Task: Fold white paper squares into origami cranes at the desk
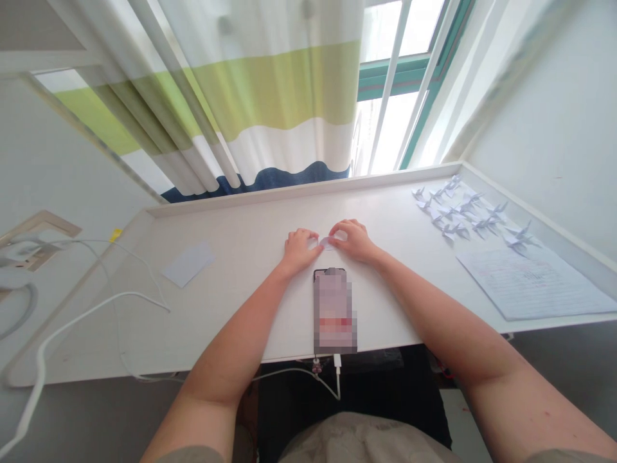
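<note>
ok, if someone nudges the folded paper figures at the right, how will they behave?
The folded paper figures are probably very light, being just paper, so they'd likely slide easily across the tabletop. Their thin, pointed tips look apt to bend. Standing this close together, a pushed one may bump or snag its neighbors.

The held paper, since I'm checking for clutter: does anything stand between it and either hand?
Nothing visible does: the left hand and right hand both touch the paper. The phone lies on the near side, not between.
</note>
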A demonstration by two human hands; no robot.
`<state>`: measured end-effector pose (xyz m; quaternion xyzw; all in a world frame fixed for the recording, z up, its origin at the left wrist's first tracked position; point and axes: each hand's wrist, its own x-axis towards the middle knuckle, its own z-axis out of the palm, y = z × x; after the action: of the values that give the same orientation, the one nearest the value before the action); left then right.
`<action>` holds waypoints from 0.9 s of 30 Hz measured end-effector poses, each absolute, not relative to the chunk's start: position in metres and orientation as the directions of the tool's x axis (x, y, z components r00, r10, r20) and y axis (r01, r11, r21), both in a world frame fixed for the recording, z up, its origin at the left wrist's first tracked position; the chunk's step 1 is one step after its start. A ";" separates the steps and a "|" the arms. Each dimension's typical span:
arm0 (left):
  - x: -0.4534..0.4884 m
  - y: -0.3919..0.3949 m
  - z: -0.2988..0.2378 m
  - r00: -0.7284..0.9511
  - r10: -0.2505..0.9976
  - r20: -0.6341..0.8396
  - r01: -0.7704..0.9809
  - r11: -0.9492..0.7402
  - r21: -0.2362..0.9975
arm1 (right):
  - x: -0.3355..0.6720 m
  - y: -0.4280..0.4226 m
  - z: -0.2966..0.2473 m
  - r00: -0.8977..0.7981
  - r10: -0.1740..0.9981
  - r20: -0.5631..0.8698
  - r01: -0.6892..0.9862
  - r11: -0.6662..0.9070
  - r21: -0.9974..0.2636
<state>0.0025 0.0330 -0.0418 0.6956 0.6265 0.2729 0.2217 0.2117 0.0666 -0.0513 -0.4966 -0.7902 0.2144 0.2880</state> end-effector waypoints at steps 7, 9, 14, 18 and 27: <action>0.004 0.027 -0.032 0.121 0.992 0.021 0.488 -0.078 0.869 | 0.212 0.062 -0.044 -0.378 0.891 0.252 0.430 0.410 -0.805; 0.006 0.026 -0.030 0.155 0.988 -0.016 0.375 -0.044 0.926 | 0.211 0.060 -0.043 -0.351 0.897 0.269 0.305 0.381 -0.873; 0.013 0.022 -0.023 0.092 0.996 -0.018 0.108 0.008 0.994 | 0.207 0.054 -0.035 -0.307 0.910 0.280 0.042 0.307 -0.951; 0.019 0.019 -0.020 0.053 0.998 -0.023 -0.032 0.025 0.999 | 0.205 0.049 -0.033 -0.305 0.910 0.280 -0.076 0.270 -0.960; 0.021 0.014 -0.019 0.163 0.985 -0.063 -0.021 0.067 0.998 | 0.203 0.046 -0.031 -0.233 0.926 0.297 -0.100 0.281 -0.954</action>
<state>0.0213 0.0137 -0.0191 0.5157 0.4670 0.4477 0.5617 0.2031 0.0458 -0.0309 -0.3388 -0.6097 0.4946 0.5185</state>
